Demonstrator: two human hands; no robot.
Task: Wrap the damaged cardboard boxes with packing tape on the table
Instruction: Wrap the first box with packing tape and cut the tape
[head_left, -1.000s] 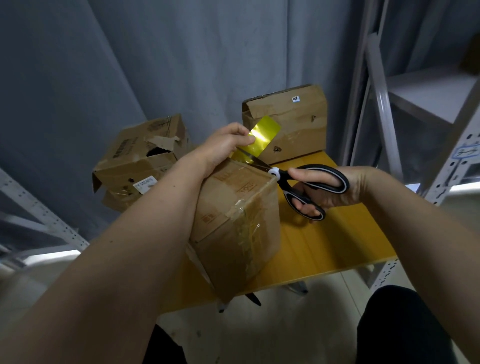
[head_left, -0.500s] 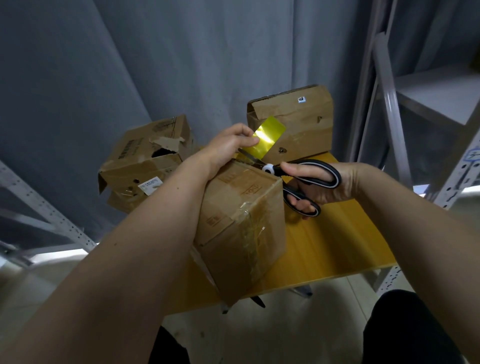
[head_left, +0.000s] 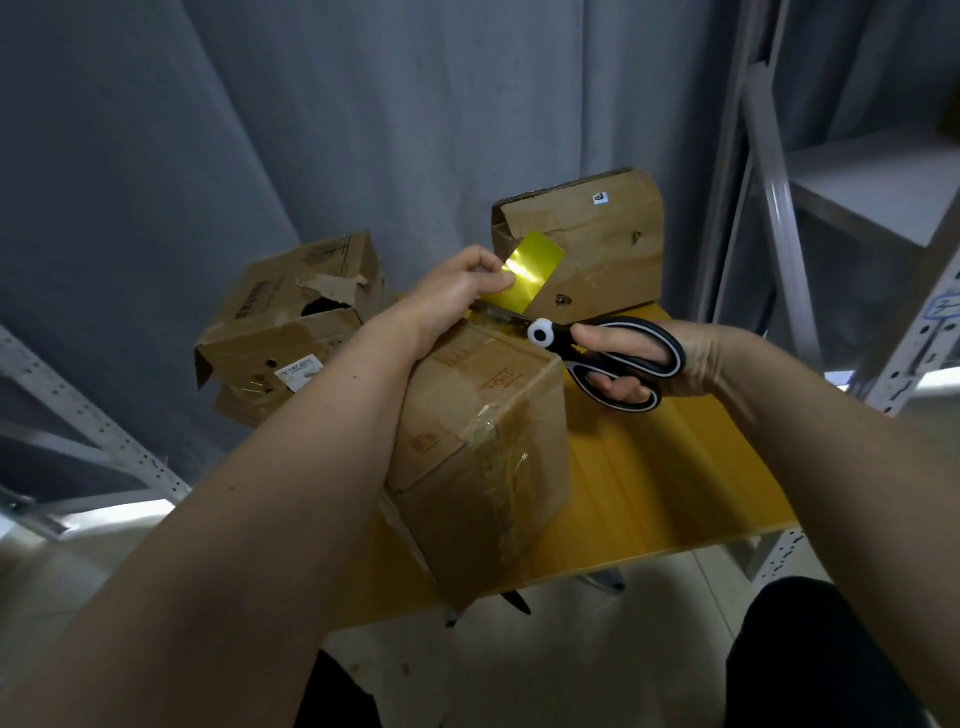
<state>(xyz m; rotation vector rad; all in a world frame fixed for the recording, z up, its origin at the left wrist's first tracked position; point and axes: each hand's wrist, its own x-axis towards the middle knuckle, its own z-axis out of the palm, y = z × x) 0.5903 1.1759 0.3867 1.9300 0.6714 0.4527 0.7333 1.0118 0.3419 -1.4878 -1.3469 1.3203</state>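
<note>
The nearest cardboard box (head_left: 483, 447) sits at the front of the yellow table (head_left: 670, 483), and clear packing tape already runs shiny over its right face and corner, so I judge this one nearly wrapped. What is left on it is to cut the strip free and press the end down. Two more boxes wait behind: a torn box (head_left: 291, 322) with a ragged hole in its top at the back left, and a dented box (head_left: 587, 244) standing at the back right. Neither shows fresh tape that I can make out, so most of the job looks undone.

My left hand (head_left: 447, 296) rests on the far top edge of the near box, thumb and fingers pinching the tape strip (head_left: 532, 273), which stands up from that edge and glints yellow-green. My right hand (head_left: 654, 364) grips the scissors (head_left: 597, 358), thumb through the upper loop and fingers curled through the lower. The blades point left and lie just under the strip, right beside my left fingertips (head_left: 501, 278); whether they have bitten into the tape I cannot tell.
</note>
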